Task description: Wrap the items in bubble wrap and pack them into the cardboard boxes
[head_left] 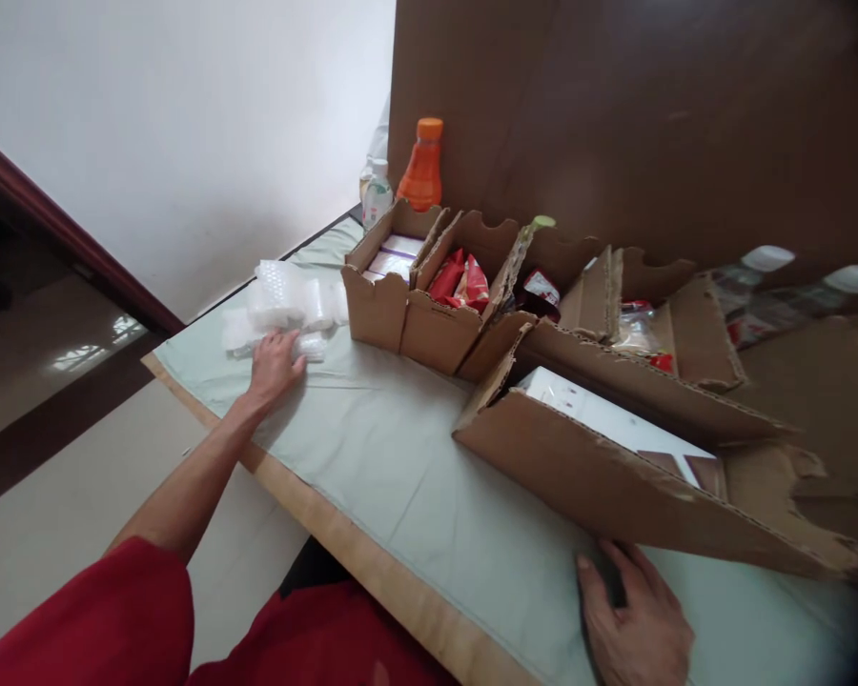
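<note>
My left hand (277,364) reaches across the table's far left part, fingers spread and touching a small roll of bubble wrap (312,347). Behind it lie more bubble-wrapped pieces, the largest a whitish bundle (278,293). My right hand (640,615) rests on the cloth close to the front wall of a long cardboard box (615,476), thumb and fingers apart. A dark patch shows between thumb and forefinger; whether it is only shadow is unclear. A white box (615,419) with brown markings lies inside the long cardboard box.
Cardboard bins behind hold white packs (393,257), red snack packets (461,279), a dark red-and-white packet (541,291) and a clear packet (636,329). An orange bottle (421,171) and a small clear bottle (377,195) stand at the back, blurred clear bottles (750,276) at right.
</note>
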Available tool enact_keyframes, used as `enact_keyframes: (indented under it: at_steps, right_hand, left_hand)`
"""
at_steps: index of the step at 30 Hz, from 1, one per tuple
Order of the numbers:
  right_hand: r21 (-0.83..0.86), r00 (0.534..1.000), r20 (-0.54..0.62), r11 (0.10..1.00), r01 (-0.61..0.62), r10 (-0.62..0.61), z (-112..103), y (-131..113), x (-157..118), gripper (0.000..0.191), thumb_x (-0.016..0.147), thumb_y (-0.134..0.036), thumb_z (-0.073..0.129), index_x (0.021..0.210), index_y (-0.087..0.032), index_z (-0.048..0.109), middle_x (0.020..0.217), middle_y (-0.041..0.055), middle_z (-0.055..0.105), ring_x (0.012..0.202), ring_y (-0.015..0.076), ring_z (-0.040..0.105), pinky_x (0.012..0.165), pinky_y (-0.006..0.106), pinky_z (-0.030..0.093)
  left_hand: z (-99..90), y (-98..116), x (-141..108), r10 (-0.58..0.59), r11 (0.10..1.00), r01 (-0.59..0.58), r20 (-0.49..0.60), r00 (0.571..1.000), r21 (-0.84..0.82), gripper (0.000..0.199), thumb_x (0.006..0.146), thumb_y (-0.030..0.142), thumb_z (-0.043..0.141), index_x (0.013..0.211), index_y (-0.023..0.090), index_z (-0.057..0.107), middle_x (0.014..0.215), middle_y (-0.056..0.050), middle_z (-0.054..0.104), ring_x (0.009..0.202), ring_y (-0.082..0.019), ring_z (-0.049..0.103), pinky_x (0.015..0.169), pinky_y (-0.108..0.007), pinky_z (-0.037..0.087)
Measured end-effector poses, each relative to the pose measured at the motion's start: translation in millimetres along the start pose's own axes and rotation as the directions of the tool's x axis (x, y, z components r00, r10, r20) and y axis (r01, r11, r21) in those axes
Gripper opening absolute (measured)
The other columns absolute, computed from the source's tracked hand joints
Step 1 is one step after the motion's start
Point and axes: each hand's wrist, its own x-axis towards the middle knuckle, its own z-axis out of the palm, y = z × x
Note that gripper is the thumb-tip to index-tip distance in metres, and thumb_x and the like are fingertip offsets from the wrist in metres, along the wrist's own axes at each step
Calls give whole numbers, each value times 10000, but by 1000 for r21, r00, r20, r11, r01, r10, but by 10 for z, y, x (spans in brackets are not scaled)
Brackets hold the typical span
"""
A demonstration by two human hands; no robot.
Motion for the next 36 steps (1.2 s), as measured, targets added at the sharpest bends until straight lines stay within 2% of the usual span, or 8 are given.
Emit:
enact_keyframes:
  at_steps: [4, 9, 13, 18, 22, 25, 30, 36]
  right_hand:
    - [-2, 1000, 1, 1000, -2, 2, 5, 5, -10, 507, 929, -521, 485, 1061, -115, 759, 1188, 219, 720, 1016, 390, 693, 887, 568, 555]
    - [16, 999, 4, 999, -52, 52, 32, 1, -5, 499, 913, -524, 494, 1057, -135, 771, 1199, 197, 724, 1019, 372, 688, 902, 551, 545]
    - [82, 995, -48, 993, -81, 86, -9, -75, -6, 470, 893, -519, 524, 1051, -151, 769, 1223, 188, 716, 1026, 358, 684, 880, 533, 542]
    - [175, 952, -286, 983, -59, 108, -220, -450, -225, 364, 960, -429, 526, 1035, -147, 744, 1169, 170, 734, 1089, 323, 679, 998, 535, 493]
    - [372, 995, -66, 927, -43, 73, -240, -921, -402, 295, 989, -380, 534, 1111, -182, 716, 1181, 134, 730, 1067, 254, 694, 944, 421, 545]
    - [432, 992, 116, 902, 0, -55, -110, -1205, -348, 315, 990, -372, 536, 1212, -204, 682, 1282, 126, 697, 1135, 246, 678, 917, 389, 568]
    - [318, 927, 206, 917, 241, -315, 110, -1588, 21, 517, 930, -190, 528, 1447, -212, 538, 1490, 144, 569, 1281, 292, 595, 995, 462, 526]
    - [242, 726, 368, 813, 529, -581, 354, -2149, 511, 708, 789, 44, 499, 1442, -224, 562, 1604, 152, 445, 1486, 336, 392, 1093, 500, 424]
  left_hand:
    - [-109, 100, -165, 42, 999, -42, 1, 999, -19, 153, 807, 211, 563, 918, 198, 667, 965, -125, 704, 1066, -352, 630, 1030, -531, 438]
    - [-281, 422, -659, 93, 987, -98, -39, 995, -128, 131, 823, 221, 593, 951, 215, 622, 1177, -107, 688, 1140, -300, 634, 1012, -439, 465]
    - [-178, 777, -957, 60, 964, -53, 19, 998, -262, 116, 829, 198, 605, 945, 209, 607, 1117, -88, 707, 1019, -262, 686, 888, -385, 531]
    - [-13, 1321, -1259, 98, 895, -11, 172, 980, -447, 498, 837, 340, 703, 1287, 191, 552, 1210, -96, 701, 929, -215, 704, 790, -342, 567]
    - [-100, 1649, -1539, 341, 735, -37, 321, 884, -677, 530, 866, 337, 671, 1356, 182, 542, 1264, -125, 681, 967, -207, 702, 801, -338, 581]
    - [-217, 1657, -1608, 467, 647, -104, 286, 837, -755, 373, 909, 300, 628, 1271, 208, 621, 1219, -102, 695, 985, -197, 700, 845, -340, 585]
    - [-186, 1362, -1309, 376, 803, -286, 71, 924, -523, 308, 910, 251, 612, 1205, 185, 675, 1297, -147, 669, 1237, -293, 621, 1061, -473, 509]
    - [110, 1074, -794, 335, 941, -327, 108, 936, -83, 434, 879, 236, 649, 1308, 174, 657, 1587, -204, 434, 1507, -420, 338, 1182, -613, 328]
